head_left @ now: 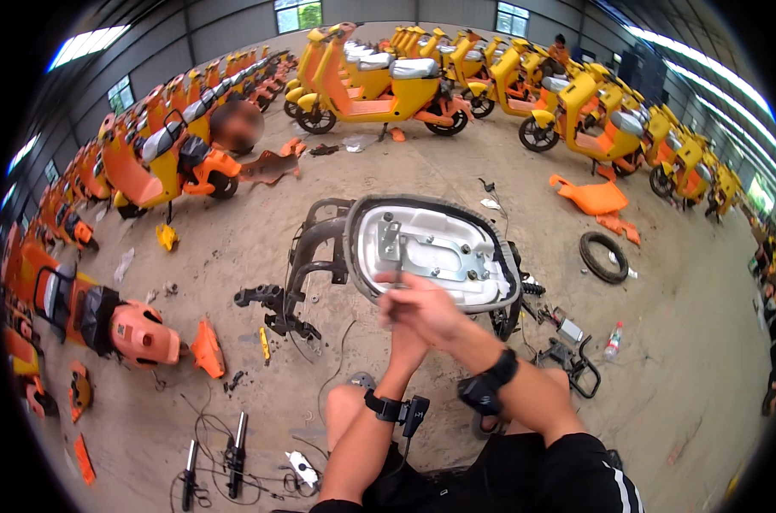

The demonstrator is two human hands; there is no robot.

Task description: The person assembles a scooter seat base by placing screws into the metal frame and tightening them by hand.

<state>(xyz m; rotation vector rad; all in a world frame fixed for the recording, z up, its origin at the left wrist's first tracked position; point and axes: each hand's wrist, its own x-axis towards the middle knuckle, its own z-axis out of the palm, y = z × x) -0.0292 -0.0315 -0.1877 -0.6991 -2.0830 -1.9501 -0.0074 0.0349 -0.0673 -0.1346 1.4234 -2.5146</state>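
Note:
A scooter seat point(501, 291) lies underside up in front of me, with a white inner shell and a dark rim. Bolted to the shell are a metal hinge bracket point(390, 241) and an oval metal plate point(472, 263). My right hand point(435, 309) is at the seat's near left edge, its fingers curled round a thin, dark, rod-like tool point(399, 267) that reaches up beside the bracket. Motion blurs the tool's kind. Close under it is my left hand point(405, 340), its fingers mostly hidden behind the right.
A black scooter frame point(302, 272) stands under and left of the seat. Around lie shock absorbers point(236, 453), a tyre point(603, 258), a bottle point(614, 340) and orange panels point(595, 197). Rows of yellow scooters point(375, 101) stand behind. People point(557, 53) are in the background.

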